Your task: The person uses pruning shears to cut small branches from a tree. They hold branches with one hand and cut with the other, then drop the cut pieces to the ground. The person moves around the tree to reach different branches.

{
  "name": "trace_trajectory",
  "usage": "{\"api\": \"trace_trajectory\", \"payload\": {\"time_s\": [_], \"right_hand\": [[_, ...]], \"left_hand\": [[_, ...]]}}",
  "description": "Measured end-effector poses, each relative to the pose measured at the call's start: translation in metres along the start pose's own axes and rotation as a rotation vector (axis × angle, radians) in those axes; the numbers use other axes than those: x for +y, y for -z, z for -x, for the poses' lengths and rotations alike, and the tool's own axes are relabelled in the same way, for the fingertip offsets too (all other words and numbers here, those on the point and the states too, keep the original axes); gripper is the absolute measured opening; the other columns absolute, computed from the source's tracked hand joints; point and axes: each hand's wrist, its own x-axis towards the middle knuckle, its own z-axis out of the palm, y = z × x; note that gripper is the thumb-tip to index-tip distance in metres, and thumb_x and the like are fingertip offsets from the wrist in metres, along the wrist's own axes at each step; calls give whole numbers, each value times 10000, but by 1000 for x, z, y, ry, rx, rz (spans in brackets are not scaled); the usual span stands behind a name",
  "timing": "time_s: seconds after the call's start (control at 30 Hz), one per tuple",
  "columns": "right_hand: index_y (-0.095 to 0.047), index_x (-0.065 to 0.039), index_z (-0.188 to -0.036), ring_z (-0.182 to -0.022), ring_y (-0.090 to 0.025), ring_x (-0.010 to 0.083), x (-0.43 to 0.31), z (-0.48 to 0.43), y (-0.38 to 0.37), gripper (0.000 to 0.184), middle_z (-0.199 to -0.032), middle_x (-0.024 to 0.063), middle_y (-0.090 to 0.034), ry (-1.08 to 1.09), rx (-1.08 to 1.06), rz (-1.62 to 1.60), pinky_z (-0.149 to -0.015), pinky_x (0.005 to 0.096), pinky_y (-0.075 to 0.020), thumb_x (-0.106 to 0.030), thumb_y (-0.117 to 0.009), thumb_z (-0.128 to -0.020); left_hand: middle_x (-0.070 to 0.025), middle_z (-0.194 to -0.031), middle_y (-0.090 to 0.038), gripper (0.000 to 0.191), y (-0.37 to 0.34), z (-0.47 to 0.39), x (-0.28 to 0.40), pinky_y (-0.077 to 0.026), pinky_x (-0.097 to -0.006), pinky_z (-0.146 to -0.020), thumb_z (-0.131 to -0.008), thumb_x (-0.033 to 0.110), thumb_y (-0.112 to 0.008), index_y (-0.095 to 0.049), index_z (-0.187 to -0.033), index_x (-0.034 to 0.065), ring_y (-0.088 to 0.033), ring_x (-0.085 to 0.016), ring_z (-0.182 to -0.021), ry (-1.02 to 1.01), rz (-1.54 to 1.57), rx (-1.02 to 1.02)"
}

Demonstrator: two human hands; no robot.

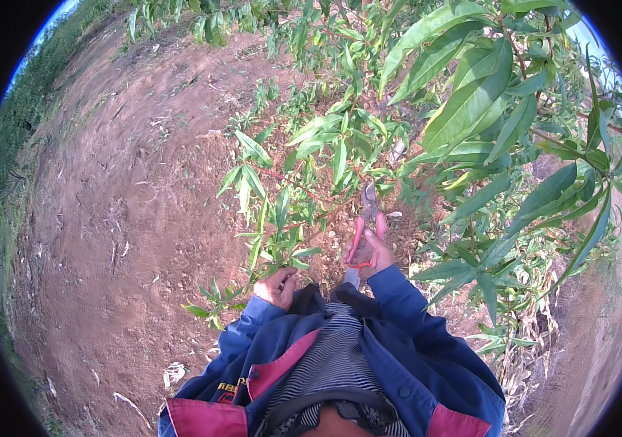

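My right hand [375,248] holds a pair of pruning shears [363,235] with red handles, the metal blades pointing away from me among low leaves; the handles stand apart. My left hand [277,287] has its fingers curled at a leafy green shoot [259,262] to the left; the fingers hide where they meet its stem. Thin reddish branches [311,191] with long narrow leaves spread just beyond both hands. Whether the blades touch a stem cannot be told.
Large leafy branches [469,104] hang close on the right and reach towards my right sleeve. Reddish bare soil [125,235] with scattered dry leaves lies on the left. Dry stalks [529,338] stand at the lower right, and green growth [16,125] lines the far left.
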Motion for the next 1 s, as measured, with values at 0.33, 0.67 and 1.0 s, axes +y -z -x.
{"api": "trace_trajectory", "payload": {"time_s": [0.33,0.67,1.0], "right_hand": [[-409,-126,-1550,-916,-684,360,20,6,-17,604,-1006,157,-660,-3,-127,48,-844,491,-548,-432,-541,-1046],[-359,-93,-1553,-1030,-712,338,30,-9,-65,582,-1383,171,-602,239,-111,61,-914,535,-598,-263,-581,-1042],[-396,28,-1505,-976,-671,341,-4,-12,-98,695,-1118,162,-643,72,-427,198,-865,479,-555,-322,-668,-970]], "left_hand": [[-130,-958,-766,225,22,3,6,-594,-340,-761,-954,155,-722,-743,-1153,52,-750,-221,-835,-46,107,-173],[-141,-1193,-715,444,68,21,-19,-591,-304,-744,-969,125,-713,-576,-1364,-24,-725,-186,-926,90,931,-199],[-191,-1153,-696,422,66,-1,-47,-601,-397,-796,-871,208,-781,-677,-1253,61,-739,-313,-915,40,79,-16]]}}
